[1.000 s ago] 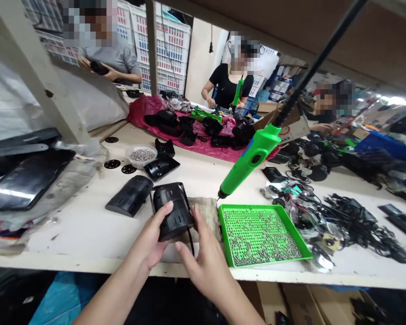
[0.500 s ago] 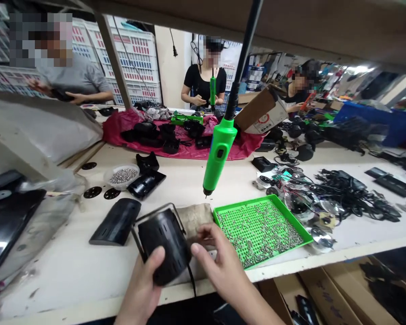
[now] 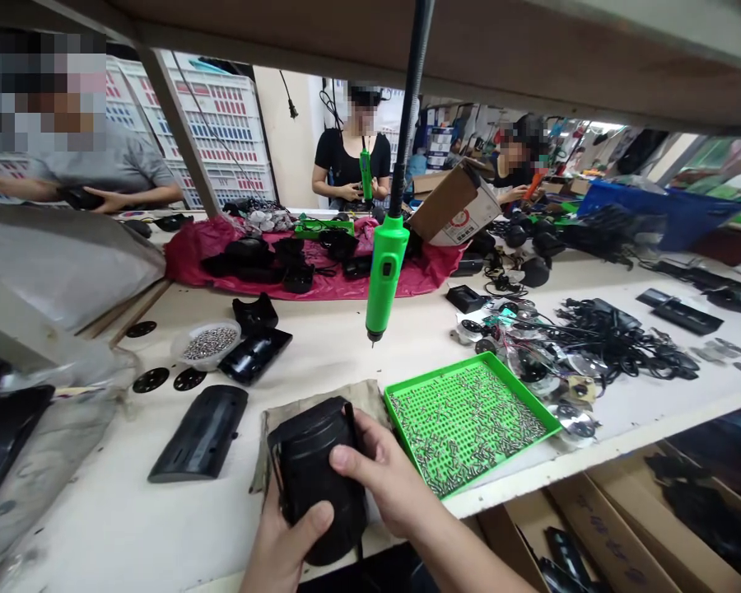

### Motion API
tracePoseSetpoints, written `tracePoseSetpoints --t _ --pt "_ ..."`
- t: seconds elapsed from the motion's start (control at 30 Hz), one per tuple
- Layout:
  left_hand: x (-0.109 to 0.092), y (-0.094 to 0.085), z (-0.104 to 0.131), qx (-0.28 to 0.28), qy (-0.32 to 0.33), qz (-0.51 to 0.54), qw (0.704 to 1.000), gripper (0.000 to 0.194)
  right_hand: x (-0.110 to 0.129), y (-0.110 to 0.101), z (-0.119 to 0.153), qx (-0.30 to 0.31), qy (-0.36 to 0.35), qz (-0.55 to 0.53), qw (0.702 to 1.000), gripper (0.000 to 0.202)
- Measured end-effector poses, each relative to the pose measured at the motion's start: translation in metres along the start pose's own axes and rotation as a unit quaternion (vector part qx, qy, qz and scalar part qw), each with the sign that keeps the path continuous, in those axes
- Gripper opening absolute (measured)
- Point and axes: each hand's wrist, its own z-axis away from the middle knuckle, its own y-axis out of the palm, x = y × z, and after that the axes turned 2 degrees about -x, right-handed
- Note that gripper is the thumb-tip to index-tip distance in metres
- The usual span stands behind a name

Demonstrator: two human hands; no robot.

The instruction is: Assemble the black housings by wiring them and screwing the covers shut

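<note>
A black plastic housing [image 3: 312, 469] with a cord at its lower end is held over a piece of brown cardboard [image 3: 370, 395] near the table's front edge. My left hand [image 3: 293, 535] grips its lower left side, thumb across the front. My right hand [image 3: 374, 469] clasps the right side, thumb on the front face and fingers behind the upper right edge. The metal bracket seen earlier is mostly hidden now. Just right of my right hand lies a green tray [image 3: 407, 436] of small screws. Above hangs a green electric screwdriver [image 3: 386, 276], touched by neither hand.
To the left are a curved black cover [image 3: 201, 432], a bowl of small metal parts [image 3: 210, 342] and black discs [image 3: 151, 380]. Wires and cords [image 3: 611, 329] pile up at right. A pink sheet [image 3: 185, 255] bears black parts. Co-workers [image 3: 351, 161] stand across the table.
My right hand has moved from beside the housing onto its right side. The housing has been turned and lowered toward the cardboard, and its bracket no longer stands out. The view has shifted slightly.
</note>
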Motion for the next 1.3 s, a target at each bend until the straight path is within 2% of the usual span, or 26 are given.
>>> tracePoseSetpoints --t 0.07,0.17,0.37,0.5,0.67,0.8,0.9,1.0,1.03,1.1,1.13,1.23,1.3 --pt "0.001 0.002 -0.002 -0.010 0.007 -0.014 1.000 0.090 0.000 0.000 -0.001 -0.002 0.004 -0.011 1.000 0.058" --pt "-0.001 0.005 -0.002 -0.018 0.005 -0.032 0.999 0.073 0.001 0.000 -0.001 -0.008 0.019 -0.015 1.000 0.057" --pt "-0.008 0.003 0.002 0.040 0.002 -0.032 0.999 0.064 0.010 -0.008 -0.004 0.015 0.060 0.006 0.998 0.072" --pt "-0.009 -0.002 0.002 0.072 0.005 -0.054 0.996 0.070 0.015 -0.015 -0.007 0.058 0.072 0.016 0.996 0.069" --pt "-0.011 -0.002 0.001 0.077 -0.025 -0.062 0.995 0.075 0.016 -0.012 -0.010 0.021 0.078 0.040 0.996 0.061" --pt "-0.012 -0.002 0.001 0.060 -0.059 -0.043 0.996 0.075 0.018 -0.004 -0.010 0.023 0.078 0.082 0.993 0.059" --pt "-0.010 -0.003 0.000 0.027 -0.091 -0.008 0.995 0.083 0.021 -0.002 -0.002 0.002 0.016 0.230 0.973 0.052" --pt "-0.008 -0.004 -0.003 -0.014 -0.120 0.035 0.992 0.090 0.028 -0.008 0.007 -0.084 -0.162 0.373 0.910 0.043" --pt "-0.007 -0.004 -0.004 -0.026 -0.122 0.045 0.991 0.092 0.032 -0.012 0.006 -0.122 -0.224 0.381 0.888 0.044" --pt "-0.006 -0.005 -0.007 -0.033 -0.111 0.052 0.992 0.093 0.046 -0.021 -0.005 -0.181 -0.302 0.353 0.867 0.053" --pt "-0.005 -0.006 -0.008 -0.031 -0.104 0.053 0.993 0.093 0.054 -0.024 -0.015 -0.185 -0.302 0.334 0.874 0.063" --pt "-0.003 -0.010 -0.011 -0.023 -0.101 0.075 0.992 0.089 0.078 -0.024 -0.054 -0.082 -0.235 0.270 0.930 0.082" --pt "-0.002 -0.012 -0.012 -0.035 -0.110 0.096 0.989 0.082 0.087 -0.017 -0.073 -0.054 -0.219 0.220 0.949 0.082"
